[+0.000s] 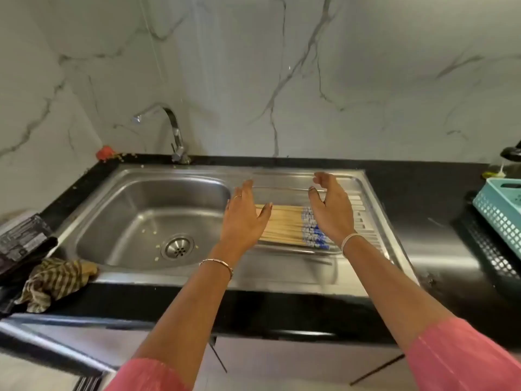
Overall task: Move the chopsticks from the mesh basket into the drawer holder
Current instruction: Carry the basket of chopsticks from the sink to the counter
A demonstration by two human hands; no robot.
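A row of wooden chopsticks (284, 225) with blue patterned ends lies side by side in a shallow metal mesh basket (282, 190) on the sink's draining board. My left hand (244, 218) hovers over the chopsticks' plain left ends, fingers spread, holding nothing. My right hand (332, 210) hovers over the blue right ends, fingers apart and empty. Both hands partly hide the bundle. The drawer holder is not in view.
A steel sink bowl (152, 215) with a tap (174, 131) lies to the left. A checked cloth (56, 280) and a dark packet (22, 238) sit at the left counter edge. A teal plastic basket (499, 210) stands at the right on the black counter (417, 193).
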